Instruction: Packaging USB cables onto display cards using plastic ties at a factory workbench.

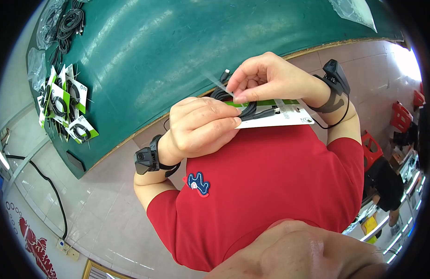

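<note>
A coiled black braided cable (249, 111) lies against a white and green backing card (289, 120), held in front of my chest by the table's near edge. Wrapped over the left end of both is my left hand (203, 122), its fingers closed on the coil and card. My right hand (271, 76) is above the coil, thumb and forefinger pinched on a thin clear tie (218, 84) that looks blurred and sticks out toward the far left. One cable plug (224, 75) points up beside my right fingers. Where the tie passes through the card is hidden.
The green table (150, 51) curves around ahead and to the left. On it are a pile of carded cables (61, 104), loose black cables (71, 23), a clear bag (37, 67) and another bag (354, 13). Red stools (401, 116) and another person (384, 183) are at the right.
</note>
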Tool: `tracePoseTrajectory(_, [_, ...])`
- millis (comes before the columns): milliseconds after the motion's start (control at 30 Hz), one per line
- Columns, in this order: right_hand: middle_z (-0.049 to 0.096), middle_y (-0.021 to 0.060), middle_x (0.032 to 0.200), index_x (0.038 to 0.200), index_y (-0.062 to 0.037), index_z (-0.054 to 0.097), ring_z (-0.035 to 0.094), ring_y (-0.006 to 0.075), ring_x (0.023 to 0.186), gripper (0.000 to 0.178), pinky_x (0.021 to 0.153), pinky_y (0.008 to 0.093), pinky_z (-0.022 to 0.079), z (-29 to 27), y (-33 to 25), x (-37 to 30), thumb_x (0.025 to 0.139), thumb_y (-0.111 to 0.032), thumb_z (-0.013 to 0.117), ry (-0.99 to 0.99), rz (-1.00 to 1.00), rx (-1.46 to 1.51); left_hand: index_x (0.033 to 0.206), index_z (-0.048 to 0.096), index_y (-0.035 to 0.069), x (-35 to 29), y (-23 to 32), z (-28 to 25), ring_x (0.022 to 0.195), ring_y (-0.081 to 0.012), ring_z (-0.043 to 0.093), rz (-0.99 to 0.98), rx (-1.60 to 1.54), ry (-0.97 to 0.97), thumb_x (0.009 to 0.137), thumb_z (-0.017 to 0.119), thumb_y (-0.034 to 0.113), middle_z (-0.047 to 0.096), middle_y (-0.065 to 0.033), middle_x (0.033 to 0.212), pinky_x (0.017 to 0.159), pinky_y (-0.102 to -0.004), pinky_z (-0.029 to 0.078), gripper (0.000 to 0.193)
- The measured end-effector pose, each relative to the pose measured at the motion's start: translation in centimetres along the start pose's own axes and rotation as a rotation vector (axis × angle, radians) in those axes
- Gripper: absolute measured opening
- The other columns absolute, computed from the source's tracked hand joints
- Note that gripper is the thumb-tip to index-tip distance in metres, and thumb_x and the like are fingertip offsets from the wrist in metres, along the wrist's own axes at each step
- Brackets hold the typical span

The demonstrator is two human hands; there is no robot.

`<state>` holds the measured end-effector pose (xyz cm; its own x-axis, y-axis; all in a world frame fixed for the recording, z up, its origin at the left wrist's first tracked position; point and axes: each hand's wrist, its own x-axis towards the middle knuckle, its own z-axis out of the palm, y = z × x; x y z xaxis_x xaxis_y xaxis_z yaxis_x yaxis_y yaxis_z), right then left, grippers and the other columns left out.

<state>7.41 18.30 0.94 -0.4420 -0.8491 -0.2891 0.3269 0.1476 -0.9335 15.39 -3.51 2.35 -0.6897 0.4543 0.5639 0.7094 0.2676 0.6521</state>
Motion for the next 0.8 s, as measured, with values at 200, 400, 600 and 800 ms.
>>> tracePoseTrajectory(200, [0.070,0.0066,0.086,0.097,-0.0017,0.070,0.067,0.0155,0.078,0.014,0.063,0.0259,0.051,0.4,0.1,0.6,0.084,0.004,0.071,0.235,-0.601,-0.278,0.079,0.067,0.003,0.6,-0.6,-0.7,0.069,-0.0204,0.069,0.102,0.153,-0.022,0.064,0.076,0.001,0.070,-0.0098,0.082,0.057,-0.0279,0.054,0.018])
tracePoseTrajectory(400, [0.068,0.0089,0.087,0.094,-0.0023,0.069,0.065,0.0229,0.076,0.019,0.061,0.0303,0.050,-0.9,-0.8,1.2,0.078,0.007,0.070,0.216,-0.846,-0.641,0.080,0.066,0.003,0.7,-0.8,-1.1,0.070,-0.0198,0.068,0.189,0.269,-0.042,0.065,0.075,0.002,0.070,-0.0099,0.083,0.057,-0.0276,0.054,0.018])
tracePoseTrajectory(600, [0.066,0.0085,0.087,0.094,-0.0020,0.069,0.063,0.0244,0.073,0.024,0.059,0.0318,0.050,-1.1,-0.6,1.1,0.072,0.006,0.071,0.249,-0.910,-0.892,0.081,0.066,0.003,0.5,-1.3,-0.9,0.069,-0.0201,0.068,0.154,0.236,-0.001,0.065,0.076,0.003,0.069,-0.0100,0.083,0.057,-0.0277,0.054,0.019])
tracePoseTrajectory(800, [0.064,0.0085,0.086,0.096,-0.0015,0.069,0.062,0.0243,0.073,0.025,0.060,0.0330,0.051,-1.3,-0.6,1.3,0.071,0.006,0.071,0.226,-0.889,-0.921,0.081,0.067,0.004,0.0,-1.6,-0.7,0.068,-0.0209,0.068,0.105,0.177,0.002,0.065,0.077,0.003,0.069,-0.0089,0.082,0.056,-0.0272,0.053,0.018])
